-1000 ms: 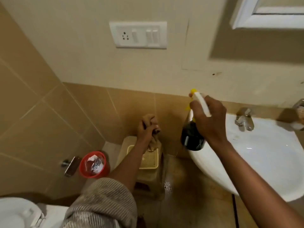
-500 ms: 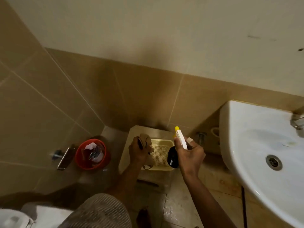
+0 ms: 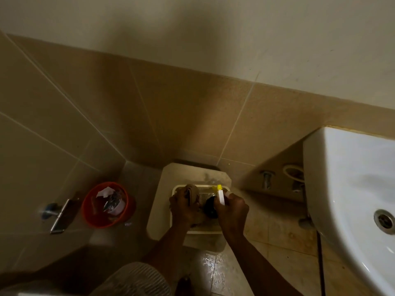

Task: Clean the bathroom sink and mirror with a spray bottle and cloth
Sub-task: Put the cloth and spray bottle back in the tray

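Note:
My right hand grips a dark spray bottle with a white and yellow nozzle, held low over a white mesh basket. My left hand is closed on a beige cloth, right beside the bottle and also over the basket. The basket rests on a pale plastic stool on the floor. The white sink juts in at the right edge, its drain showing. The mirror is out of view.
A red bin with crumpled rubbish stands on the floor left of the stool. A metal holder sticks out from the tiled left wall. Pipes and brackets sit under the sink. The floor by the stool looks wet.
Both hands have dropped from sink height down to the basket on the stool, carrying bottle and cloth. The view has tilted down, so the mirror, switch plate and tap have left the frame.

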`<state>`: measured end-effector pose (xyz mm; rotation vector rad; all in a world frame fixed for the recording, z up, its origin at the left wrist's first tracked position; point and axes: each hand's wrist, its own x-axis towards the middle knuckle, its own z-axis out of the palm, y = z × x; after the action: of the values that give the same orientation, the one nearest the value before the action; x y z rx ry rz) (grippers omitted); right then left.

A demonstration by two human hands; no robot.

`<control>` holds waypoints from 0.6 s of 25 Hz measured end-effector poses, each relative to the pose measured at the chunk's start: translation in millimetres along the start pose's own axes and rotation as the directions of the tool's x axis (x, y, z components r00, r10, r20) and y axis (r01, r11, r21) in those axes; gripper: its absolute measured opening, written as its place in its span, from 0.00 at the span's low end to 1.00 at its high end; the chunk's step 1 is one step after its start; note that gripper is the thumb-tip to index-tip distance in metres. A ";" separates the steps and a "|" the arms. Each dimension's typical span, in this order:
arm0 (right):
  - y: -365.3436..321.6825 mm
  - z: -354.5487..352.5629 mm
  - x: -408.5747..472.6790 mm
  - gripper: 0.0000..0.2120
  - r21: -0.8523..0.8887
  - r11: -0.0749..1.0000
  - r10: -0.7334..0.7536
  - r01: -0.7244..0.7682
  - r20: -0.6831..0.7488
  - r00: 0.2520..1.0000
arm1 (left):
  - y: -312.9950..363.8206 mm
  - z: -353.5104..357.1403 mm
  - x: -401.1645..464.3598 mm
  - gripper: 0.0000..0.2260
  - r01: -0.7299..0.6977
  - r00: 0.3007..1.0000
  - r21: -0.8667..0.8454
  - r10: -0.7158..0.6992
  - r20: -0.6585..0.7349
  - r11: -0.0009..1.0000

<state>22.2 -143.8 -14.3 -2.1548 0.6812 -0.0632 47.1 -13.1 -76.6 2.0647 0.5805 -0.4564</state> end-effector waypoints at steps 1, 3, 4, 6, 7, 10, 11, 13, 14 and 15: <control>2.5 3.3 0.8 0.08 -0.023 1.000 -0.008 0.008 0.011 1.000 | -0.8 2.7 0.8 0.29 0.002 1.000 0.018 -0.003 0.014 1.000; 7.2 8.2 2.1 0.06 -0.054 0.998 -0.005 0.006 0.025 1.000 | -1.2 6.2 1.6 0.32 0.007 0.999 0.058 -0.010 0.048 0.998; 8.9 9.9 2.8 0.06 -0.070 0.998 0.001 0.001 0.038 0.999 | -2.7 7.4 2.8 0.33 0.016 0.998 0.067 -0.020 0.064 0.998; 8.4 12.7 4.8 0.08 -0.064 0.997 0.055 -0.051 0.052 0.997 | -0.1 4.1 1.5 0.33 0.031 0.992 0.074 -0.040 0.121 0.997; 6.1 13.1 5.6 0.10 -0.051 0.995 0.086 -0.082 0.075 0.993 | 1.9 1.4 0.4 0.32 0.028 0.990 0.095 -0.042 0.138 0.995; -14.4 -4.0 4.8 0.12 0.004 0.991 0.135 -0.137 0.139 0.981 | 11.6 -22.1 -10.6 0.21 0.018 0.994 0.121 -0.030 0.101 0.992; -26.5 -17.2 2.5 0.13 0.041 0.987 0.145 -0.153 0.149 0.978 | 18.4 -35.3 -16.2 0.17 -0.002 0.998 0.127 -0.006 0.063 0.992; -50.4 -52.3 -3.5 0.16 0.141 0.977 0.140 -0.161 0.149 0.979 | 36.6 -66.8 -29.6 0.15 -0.082 0.997 0.100 0.083 0.001 0.992; -66.0 -73.9 -3.8 0.16 0.207 0.958 0.169 -0.200 0.155 0.973 | 49.1 -85.1 -34.0 0.16 -0.122 0.991 0.058 0.125 -0.050 0.991; -88.8 -99.3 -3.6 0.15 0.268 0.944 0.157 -0.193 0.149 0.976 | 69.3 -106.1 -39.3 0.16 -0.188 0.969 0.061 0.196 -0.150 0.980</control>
<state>31.6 -170.3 115.9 -1.8028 0.7407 0.0677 64.0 35.8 45.6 2.1892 0.4578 -0.1985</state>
